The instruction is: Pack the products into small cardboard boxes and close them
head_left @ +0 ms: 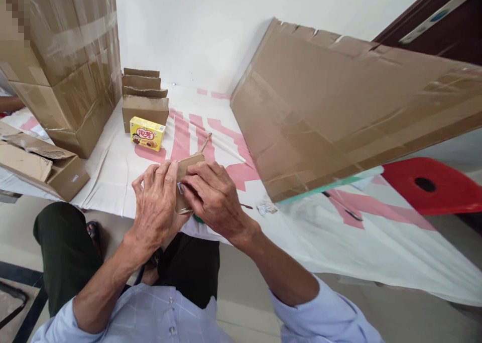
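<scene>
Hands (156,206) (218,197), fingers curled and nearly closed, grip a small brown cardboard piece (187,168) between them.

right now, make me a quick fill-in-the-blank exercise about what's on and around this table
The left hand and the right hand hold a small piece made of ____.
The main colour of the printed box is ____.
The seat with a dark hole in it is coloured ____.
Seen from here, the large flat cardboard panel is on the ____ side of the hands.

Missing words: cardboard; yellow; red; right
</scene>
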`<state>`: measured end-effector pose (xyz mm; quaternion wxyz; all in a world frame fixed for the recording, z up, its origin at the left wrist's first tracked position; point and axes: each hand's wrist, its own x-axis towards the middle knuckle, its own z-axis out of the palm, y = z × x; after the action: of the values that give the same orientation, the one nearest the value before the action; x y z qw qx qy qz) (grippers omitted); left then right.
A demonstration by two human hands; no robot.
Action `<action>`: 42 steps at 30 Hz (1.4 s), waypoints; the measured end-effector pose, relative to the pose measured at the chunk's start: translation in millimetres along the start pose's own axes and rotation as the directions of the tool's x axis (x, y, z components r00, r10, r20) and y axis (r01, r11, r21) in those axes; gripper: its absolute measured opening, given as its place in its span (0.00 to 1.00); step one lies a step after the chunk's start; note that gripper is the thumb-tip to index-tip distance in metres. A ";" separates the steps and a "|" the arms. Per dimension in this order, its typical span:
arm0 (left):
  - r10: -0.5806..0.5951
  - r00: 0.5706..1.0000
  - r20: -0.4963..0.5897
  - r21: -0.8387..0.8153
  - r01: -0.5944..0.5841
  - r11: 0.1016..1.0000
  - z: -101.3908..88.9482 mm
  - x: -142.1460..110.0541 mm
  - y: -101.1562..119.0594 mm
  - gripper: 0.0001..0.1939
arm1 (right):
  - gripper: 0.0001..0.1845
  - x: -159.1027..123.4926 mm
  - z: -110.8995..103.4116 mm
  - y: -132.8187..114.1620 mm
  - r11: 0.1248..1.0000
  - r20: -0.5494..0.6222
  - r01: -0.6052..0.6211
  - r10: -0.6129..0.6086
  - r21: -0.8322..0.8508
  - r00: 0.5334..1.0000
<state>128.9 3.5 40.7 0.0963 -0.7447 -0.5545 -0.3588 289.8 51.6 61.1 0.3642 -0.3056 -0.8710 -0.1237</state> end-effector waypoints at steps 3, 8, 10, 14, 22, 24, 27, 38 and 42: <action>0.009 1.000 0.008 -0.008 -0.009 1.000 0.0 -0.2 -0.2 0.40 | 0.10 -0.3 0.2 -0.3 1.000 0.001 0.005 -0.005 0.000 1.000; 0.007 1.000 -0.003 -0.009 -0.007 1.000 1.3 -0.9 -0.3 0.42 | 0.10 0.8 0.3 1.4 0.999 -0.023 0.041 -0.041 -0.009 0.999; 0.010 1.000 -0.013 -0.002 -0.010 1.000 1.6 -1.0 -0.3 0.42 | 0.09 0.8 0.1 2.0 0.999 -0.031 0.039 -0.039 0.000 0.999; 0.018 1.000 0.008 0.006 -0.018 1.000 1.3 -0.4 0.2 0.42 | 0.08 -0.4 -1.1 2.7 1.000 -0.015 0.030 -0.030 0.004 0.999; 0.009 1.000 0.008 0.013 -0.009 1.000 0.7 -0.1 1.2 0.40 | 0.10 0.6 -1.4 2.2 1.000 0.035 0.009 -0.010 0.013 0.999; 0.008 1.000 0.003 0.016 -0.008 1.000 0.6 -0.3 1.1 0.40 | 0.09 0.5 -1.5 2.4 1.000 0.040 0.010 -0.011 0.027 0.999; 0.010 1.000 0.004 0.013 -0.010 1.000 1.0 -0.4 1.9 0.40 | 0.08 -0.6 -1.7 3.0 0.999 0.017 0.019 -0.019 0.031 1.000; 0.005 1.000 0.016 0.012 -0.005 1.000 0.0 -1.7 1.7 0.40 | 0.11 0.6 1.4 1.4 1.000 0.027 0.026 -0.025 -0.015 0.999; 0.005 1.000 0.006 0.016 -0.005 1.000 -0.7 -2.0 1.7 0.40 | 0.10 2.0 1.4 0.9 0.999 0.012 0.041 -0.041 -0.016 0.999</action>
<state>129.9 0.9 40.3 0.1016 -0.7462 -0.5560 -0.3518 288.5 53.8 61.5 0.3540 -0.2911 -0.8782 -0.1364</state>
